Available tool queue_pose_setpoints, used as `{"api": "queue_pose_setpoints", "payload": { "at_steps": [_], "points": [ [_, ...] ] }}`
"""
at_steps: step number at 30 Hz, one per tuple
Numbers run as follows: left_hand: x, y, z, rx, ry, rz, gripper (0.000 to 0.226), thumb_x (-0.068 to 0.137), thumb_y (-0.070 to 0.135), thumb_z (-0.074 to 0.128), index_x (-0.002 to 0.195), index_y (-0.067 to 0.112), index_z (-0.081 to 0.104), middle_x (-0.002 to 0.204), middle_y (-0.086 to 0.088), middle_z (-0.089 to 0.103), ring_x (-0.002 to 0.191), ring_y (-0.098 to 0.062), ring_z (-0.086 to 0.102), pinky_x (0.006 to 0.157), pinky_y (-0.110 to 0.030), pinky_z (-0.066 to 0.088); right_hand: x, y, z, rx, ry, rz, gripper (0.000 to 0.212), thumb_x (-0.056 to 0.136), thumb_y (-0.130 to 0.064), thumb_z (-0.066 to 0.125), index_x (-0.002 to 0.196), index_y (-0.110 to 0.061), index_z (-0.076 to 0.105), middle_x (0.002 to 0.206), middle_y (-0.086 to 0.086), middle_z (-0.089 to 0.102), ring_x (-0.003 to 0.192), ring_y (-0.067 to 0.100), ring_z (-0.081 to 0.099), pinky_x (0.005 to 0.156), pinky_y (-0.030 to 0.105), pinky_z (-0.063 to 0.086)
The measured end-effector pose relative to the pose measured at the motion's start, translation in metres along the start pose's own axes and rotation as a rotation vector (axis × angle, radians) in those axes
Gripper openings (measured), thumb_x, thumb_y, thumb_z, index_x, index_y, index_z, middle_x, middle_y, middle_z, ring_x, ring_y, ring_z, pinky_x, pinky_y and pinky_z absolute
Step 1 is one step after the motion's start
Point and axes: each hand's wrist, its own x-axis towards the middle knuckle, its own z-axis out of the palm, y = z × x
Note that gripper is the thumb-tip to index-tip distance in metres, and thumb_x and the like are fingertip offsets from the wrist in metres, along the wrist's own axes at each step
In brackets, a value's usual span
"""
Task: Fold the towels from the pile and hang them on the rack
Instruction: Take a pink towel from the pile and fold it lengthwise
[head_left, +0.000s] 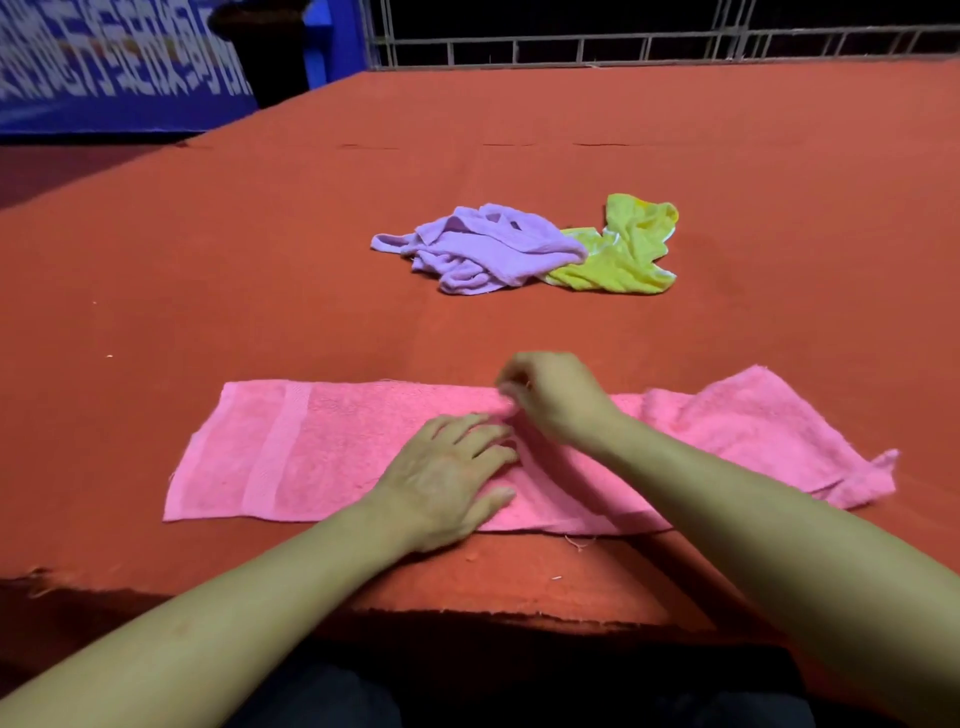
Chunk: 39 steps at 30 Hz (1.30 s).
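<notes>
While left hand (447, 475) flattens, right hand (553, 397) pinches pink towel (291, 452)

Flat towel (322, 452) at worktop (208, 270) near edge, 6 o'clock. Crumpled towel pair (519, 249) behind it, 12 o'clock, touching each other. Railing (623, 47) beyond far edge.

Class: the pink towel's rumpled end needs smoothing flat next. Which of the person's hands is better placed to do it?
Right. The right hand pinches the pink towel nearer that rumpled end; the left hand lies flat mid-towel, likely anchoring it.
</notes>
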Motion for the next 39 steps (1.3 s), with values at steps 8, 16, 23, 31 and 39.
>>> {"api": "queue_pose_setpoints", "payload": {
  "at_steps": [8,16,23,31,39],
  "points": [
    [0.027,-0.007,-0.003,-0.078,0.069,-0.16,0.055,0.084,0.06,0.026,0.119,0.035,0.061,0.138,0.011,0.053,0.14,-0.026,0.034,0.113,-0.058,0.015,0.004,0.057,-0.033,-0.131,0.073,0.166,0.022,0.091,-0.023,0.057,0.108,-0.027,0.07,0.108,0.005,0.06,0.1,0.028,0.061,0.088,0.039,0.048],
    [0.091,-0.031,0.012,-0.215,-0.012,-0.3,0.045,0.099,0.036,0.047,0.143,0.03,0.041,0.146,0.004,0.047,0.132,-0.023,0.044,0.108,-0.039,0.032,-0.01,0.112,-0.05,-0.205,-0.158,0.188,0.044,0.091,-0.019,0.057,0.135,-0.022,0.053,0.121,0.002,0.066,0.11,0.027,0.061,0.092,0.034,0.046],
    [0.098,-0.042,0.013,-0.333,0.03,-0.329,0.037,0.093,0.034,0.061,0.129,0.031,0.054,0.106,0.012,0.065,0.107,-0.021,0.057,0.093,-0.039,0.044,-0.032,0.142,-0.07,-0.457,-0.198,0.193,0.049,0.093,-0.046,0.055,0.138,-0.027,0.047,0.128,-0.002,0.063,0.119,0.025,0.057,0.091,0.035,0.044],
    [0.101,-0.048,0.012,-0.515,0.044,-0.328,0.032,0.092,0.036,0.061,0.123,0.031,0.056,0.096,0.017,0.064,0.092,-0.01,0.06,0.091,-0.034,0.048,-0.054,0.178,-0.116,-0.329,-0.25,0.323,0.048,0.09,-0.02,0.049,0.138,-0.026,0.047,0.121,-0.003,0.067,0.115,0.027,0.056,0.093,0.038,0.046],
    [0.14,0.003,-0.005,-0.254,0.056,-0.301,0.043,0.085,0.05,0.06,0.126,0.044,0.052,0.144,0.02,0.043,0.147,-0.023,0.009,0.112,-0.06,-0.013,-0.083,0.199,-0.139,-0.132,-0.061,0.331,0.049,0.086,-0.029,0.072,0.131,-0.02,0.055,0.089,-0.004,0.064,0.082,0.018,0.061,0.074,0.027,0.041]
  ]
}}
